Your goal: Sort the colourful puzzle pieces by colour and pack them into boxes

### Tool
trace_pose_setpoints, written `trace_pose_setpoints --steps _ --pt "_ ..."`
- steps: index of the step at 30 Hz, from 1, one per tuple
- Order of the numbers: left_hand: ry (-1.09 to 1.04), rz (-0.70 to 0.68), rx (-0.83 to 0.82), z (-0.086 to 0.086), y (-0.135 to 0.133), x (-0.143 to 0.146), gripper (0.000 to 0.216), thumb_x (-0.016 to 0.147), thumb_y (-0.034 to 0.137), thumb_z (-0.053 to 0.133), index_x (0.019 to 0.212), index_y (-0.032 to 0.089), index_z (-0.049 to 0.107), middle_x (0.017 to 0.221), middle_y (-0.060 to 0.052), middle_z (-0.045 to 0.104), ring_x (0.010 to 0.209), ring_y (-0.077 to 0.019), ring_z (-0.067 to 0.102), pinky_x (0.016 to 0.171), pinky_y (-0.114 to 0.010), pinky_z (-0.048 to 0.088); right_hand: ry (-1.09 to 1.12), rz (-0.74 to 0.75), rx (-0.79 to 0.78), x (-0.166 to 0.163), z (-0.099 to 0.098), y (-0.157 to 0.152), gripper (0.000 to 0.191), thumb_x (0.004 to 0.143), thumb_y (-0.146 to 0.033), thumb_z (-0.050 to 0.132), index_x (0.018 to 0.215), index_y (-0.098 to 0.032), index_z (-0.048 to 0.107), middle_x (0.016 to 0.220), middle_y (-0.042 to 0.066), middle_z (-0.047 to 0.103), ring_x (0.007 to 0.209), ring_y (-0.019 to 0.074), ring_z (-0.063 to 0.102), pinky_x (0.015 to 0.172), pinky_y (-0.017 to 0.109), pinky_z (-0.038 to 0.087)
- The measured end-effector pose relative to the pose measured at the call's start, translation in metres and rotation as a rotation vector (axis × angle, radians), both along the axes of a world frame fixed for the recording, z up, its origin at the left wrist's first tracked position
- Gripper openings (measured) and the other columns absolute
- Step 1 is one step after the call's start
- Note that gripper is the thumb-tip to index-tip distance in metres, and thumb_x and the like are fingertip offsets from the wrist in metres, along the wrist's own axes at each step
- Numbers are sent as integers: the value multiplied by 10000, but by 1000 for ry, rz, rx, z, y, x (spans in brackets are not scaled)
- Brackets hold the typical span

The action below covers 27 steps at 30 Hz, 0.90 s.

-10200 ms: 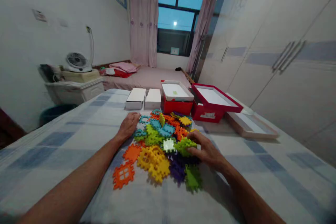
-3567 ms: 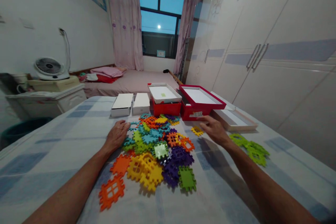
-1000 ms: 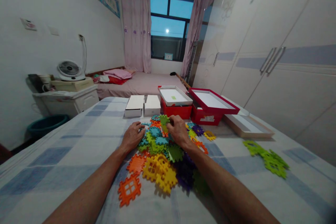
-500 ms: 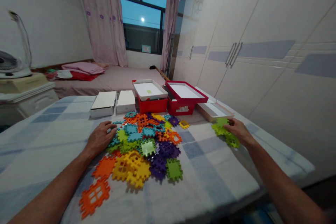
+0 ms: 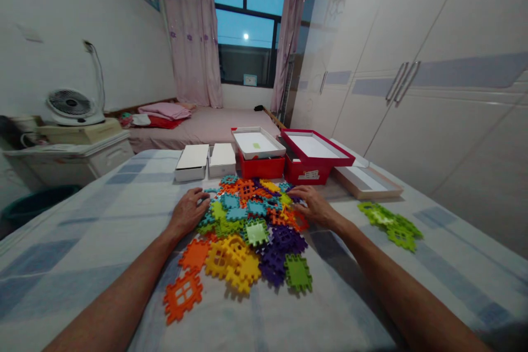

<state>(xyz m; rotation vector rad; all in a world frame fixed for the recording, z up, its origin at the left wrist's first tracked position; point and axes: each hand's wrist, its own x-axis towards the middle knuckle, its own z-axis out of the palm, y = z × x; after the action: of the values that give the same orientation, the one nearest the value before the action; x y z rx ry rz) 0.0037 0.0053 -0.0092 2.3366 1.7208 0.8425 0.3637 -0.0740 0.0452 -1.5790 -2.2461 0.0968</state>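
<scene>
A heap of colourful plastic interlocking tiles lies before me: blue tiles [image 5: 236, 213], yellow tiles [image 5: 233, 264], purple tiles [image 5: 280, 256], orange ones and green ones. My left hand [image 5: 190, 210] rests at the heap's left edge, fingers loosely apart beside the blue and green tiles. On the opposite side, my right hand [image 5: 314, 206] reaches over purple and orange tiles with its fingers spread; it covers part of them. A separate group of light green tiles [image 5: 390, 223] lies to the right on the cloth. One orange window tile [image 5: 183, 296] sits nearest me at the left.
Behind the heap stand two white boxes [image 5: 192, 163], a red box [image 5: 262, 166] topped by a white lid, and another red box [image 5: 307, 173] under a red-rimmed lid. A shallow tray [image 5: 367, 182] lies to their right. White wardrobes line the right side.
My right hand has let go of the light green tiles at the right and moved left to the heap. The left hand stays beside the heap. The view has turned left.
</scene>
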Motion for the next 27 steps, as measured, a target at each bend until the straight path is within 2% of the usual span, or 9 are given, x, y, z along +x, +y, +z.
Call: trace_pose_setpoints --steps 3,5,10,15,18,21,27 --pt "-18 3 24 -2 1 0 440 805 415 376 960 146 688 1175 -124 571 1113 -236 538 1011 -365 401 -159 -142 -11 -19 -8 21 394 814 -236 512 1195 -190 600 1295 136 526 1202 287 417 952 481 354" --pt "-29 0 35 -3 1 1 418 808 411 386 948 159 688 1164 -115 577 1101 -233 545 1008 -367 405 -187 -180 -47 -21 -12 28 371 832 -253 489 1181 -206 606 1314 134 506 1220 293 397 942 498 353" --pt "-34 10 36 -2 0 2 396 807 398 402 941 162 690 1175 -116 574 1101 -234 545 1005 -369 409 -99 -184 -85 -16 -18 30 325 822 -255 497 1114 -195 626 1312 115 491 1240 264 384 947 478 364" --pt "-38 -3 62 -2 1 1 384 801 403 407 908 171 694 1151 -109 592 1099 -244 546 999 -388 415 -100 -186 -128 -17 -23 32 437 850 -334 472 1270 -220 519 1400 119 397 1282 284 321 969 534 329" --pt "-21 2 51 -3 1 1 392 799 408 406 929 171 690 1164 -106 587 1106 -244 542 1002 -390 412 -75 -205 -161 -19 -23 35 481 830 -348 494 1292 -214 496 1420 123 373 1297 287 298 989 537 307" --pt "-8 10 23 -2 2 0 417 802 409 393 960 159 686 1189 -118 572 1113 -246 539 1007 -391 406 -5 -206 -169 -19 -22 36 455 798 -341 524 1225 -185 539 1407 133 382 1291 287 303 982 533 314" --pt "0 13 35 -2 2 0 388 796 403 410 939 175 689 1175 -101 584 1108 -237 541 1004 -383 409 72 -207 5 -19 -23 33 225 750 -186 518 949 -175 622 1274 115 498 1226 263 368 907 479 366"
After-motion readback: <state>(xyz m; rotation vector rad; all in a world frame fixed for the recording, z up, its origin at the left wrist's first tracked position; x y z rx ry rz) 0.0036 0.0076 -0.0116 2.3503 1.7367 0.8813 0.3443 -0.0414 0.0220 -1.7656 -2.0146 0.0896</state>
